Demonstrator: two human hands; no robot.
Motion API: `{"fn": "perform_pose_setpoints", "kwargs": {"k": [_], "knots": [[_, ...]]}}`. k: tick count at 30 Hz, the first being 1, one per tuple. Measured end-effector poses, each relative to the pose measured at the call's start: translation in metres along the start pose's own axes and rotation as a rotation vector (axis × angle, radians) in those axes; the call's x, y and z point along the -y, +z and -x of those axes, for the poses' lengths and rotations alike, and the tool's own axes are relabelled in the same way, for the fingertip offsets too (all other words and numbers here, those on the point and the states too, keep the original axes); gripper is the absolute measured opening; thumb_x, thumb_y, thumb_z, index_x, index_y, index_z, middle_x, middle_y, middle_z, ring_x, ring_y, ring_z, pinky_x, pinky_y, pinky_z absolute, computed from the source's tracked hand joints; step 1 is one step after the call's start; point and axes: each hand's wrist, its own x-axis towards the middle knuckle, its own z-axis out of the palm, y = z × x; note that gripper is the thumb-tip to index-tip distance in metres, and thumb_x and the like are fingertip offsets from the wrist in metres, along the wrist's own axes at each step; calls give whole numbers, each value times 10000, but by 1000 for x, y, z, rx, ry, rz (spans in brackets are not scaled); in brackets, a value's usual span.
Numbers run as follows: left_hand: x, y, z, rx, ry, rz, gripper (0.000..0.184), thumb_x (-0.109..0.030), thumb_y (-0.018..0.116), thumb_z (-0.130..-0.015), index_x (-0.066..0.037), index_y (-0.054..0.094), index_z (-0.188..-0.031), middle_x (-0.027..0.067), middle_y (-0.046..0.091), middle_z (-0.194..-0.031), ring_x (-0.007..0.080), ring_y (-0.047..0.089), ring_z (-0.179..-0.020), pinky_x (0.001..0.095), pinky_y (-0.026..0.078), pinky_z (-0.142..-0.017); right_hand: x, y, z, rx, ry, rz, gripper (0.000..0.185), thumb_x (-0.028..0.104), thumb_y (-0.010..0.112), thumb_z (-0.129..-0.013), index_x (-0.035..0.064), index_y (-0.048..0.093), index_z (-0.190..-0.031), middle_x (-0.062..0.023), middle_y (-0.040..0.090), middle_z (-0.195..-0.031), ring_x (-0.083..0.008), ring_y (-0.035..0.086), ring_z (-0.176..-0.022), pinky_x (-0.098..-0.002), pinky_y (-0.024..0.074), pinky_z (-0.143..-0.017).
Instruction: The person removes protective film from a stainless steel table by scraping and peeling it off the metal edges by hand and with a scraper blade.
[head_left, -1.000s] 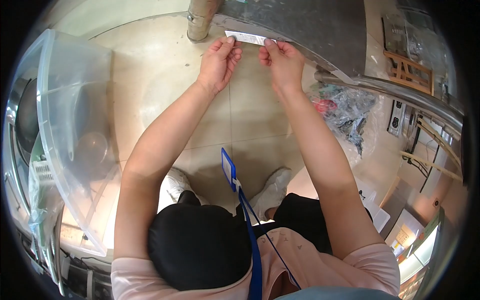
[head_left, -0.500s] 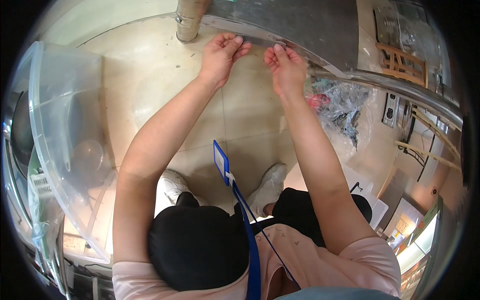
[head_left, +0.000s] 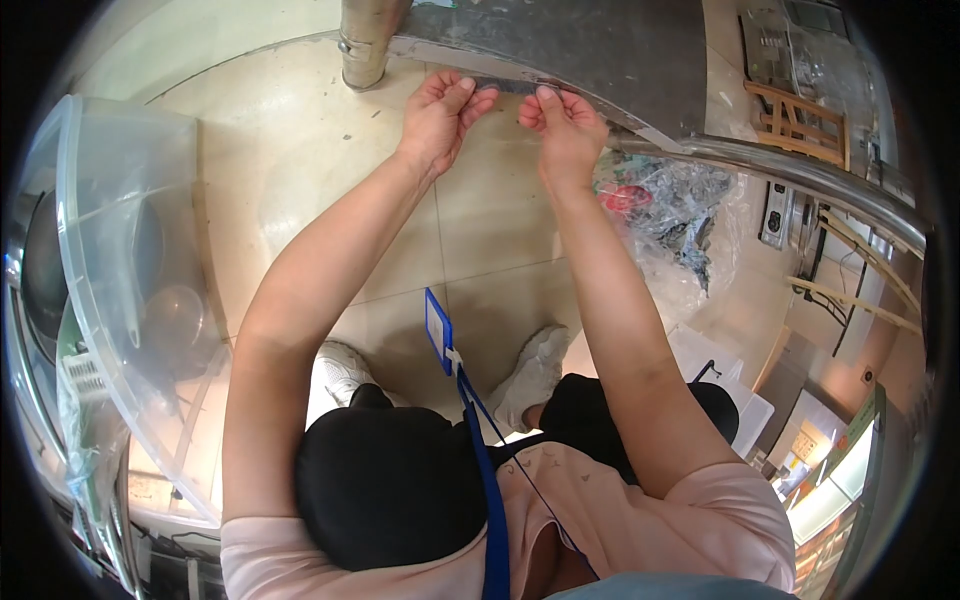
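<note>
My left hand (head_left: 436, 120) is closed in a pinch, thumb against the fingers, just below the edge of a dark grey metal panel (head_left: 590, 50). To its right, my right hand (head_left: 565, 135) pinches in the same way. A thin, dark, see-through-looking strip (head_left: 508, 86) spans the short gap between the two sets of fingertips, right beside the panel's pale, worn edge. What the strip is made of is too small to tell. Both hands are close to the panel's edge; whether they touch it I cannot tell.
A round metal leg (head_left: 364, 50) stands left of the panel. Crumpled clear plastic (head_left: 690, 215) lies on the tiled floor to the right, under a metal tube (head_left: 815, 165). A large clear plastic bin (head_left: 130, 300) stands at left. A blue-edged badge (head_left: 438, 330) hangs before me.
The view has shifted slightly, so the panel and floor sit a little further left. Both hands keep their pinch on the strip, which shows a little more clearly between them.
</note>
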Motion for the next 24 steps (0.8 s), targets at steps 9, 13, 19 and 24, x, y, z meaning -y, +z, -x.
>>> {"fn": "perform_pose_setpoints", "kwargs": {"k": [9,13,19,24], "knots": [[8,3,2,-43,-82,133,30,-41,458,-868,-39,478,-846,74,571,-795,163,601,-771,222,519,-731,17,10,6,-19,-98,207,117,61,581,-803,-56,570,-802,-85,603,-683,-116,570,-553,-218,484,-522],[13,1,0,-31,-84,202,17,-41,464,-865,-37,473,-852,84,569,-791,172,602,-759,234,524,-705,19,11,6,-17,-158,300,118,61,578,-803,-57,572,-796,-82,603,-675,-114,570,-544,-216,479,-513],[15,3,1,-34,-90,274,17,-34,485,-854,-19,479,-859,78,567,-793,161,600,-752,221,525,-687,22,2,6,30,-106,309,115,49,594,-780,-64,573,-795,-82,611,-666,-123,599,-579,-217,488,-553],[7,5,3,-36,-35,130,36,-29,492,-849,-8,504,-876,72,560,-849,161,595,-791,226,522,-731,11,5,5,-39,51,-76,101,38,586,-788,-60,561,-789,-108,601,-697,-151,595,-591,-237,508,-565]]}}
